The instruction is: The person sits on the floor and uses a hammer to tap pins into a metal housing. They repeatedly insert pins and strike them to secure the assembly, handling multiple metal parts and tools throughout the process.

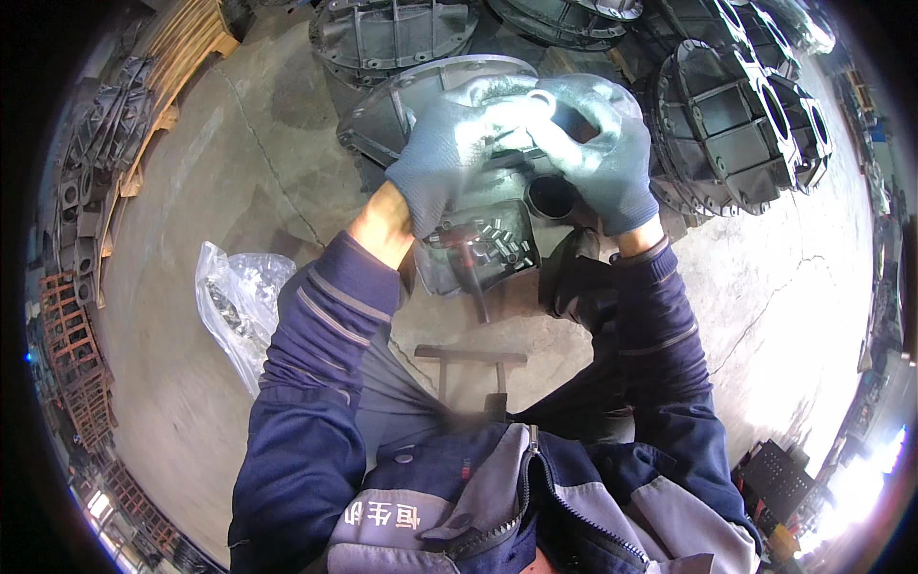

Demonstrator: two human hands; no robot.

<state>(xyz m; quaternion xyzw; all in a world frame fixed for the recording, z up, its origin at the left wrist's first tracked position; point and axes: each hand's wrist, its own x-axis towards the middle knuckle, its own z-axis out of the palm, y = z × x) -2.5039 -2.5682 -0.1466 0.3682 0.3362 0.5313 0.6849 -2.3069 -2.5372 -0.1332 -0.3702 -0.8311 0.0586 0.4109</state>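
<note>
Both my hands wear grey-blue work gloves and meet over a round grey metal casting [382,120]. My left hand [449,143] is closed, its fingertips at a small pale metal ring [542,101]. On the other side, my right hand [604,143] pinches the same ring, thumb and fingers curved into a loop. Strong glare washes out the ring's detail. Below the hands, a shallow tray [435,275] holds several short metal sleeves [504,244]. A hammer [469,268] lies across it, handle toward me. A dark round cup [551,197] stands beside the tray.
More ribbed castings [722,124] crowd the far side and right. A clear plastic bag [244,301] of small metal parts lies on the floor at left. A T-shaped metal piece [470,356] sits between my legs. Wooden pallets [182,67] with stacked parts line the left.
</note>
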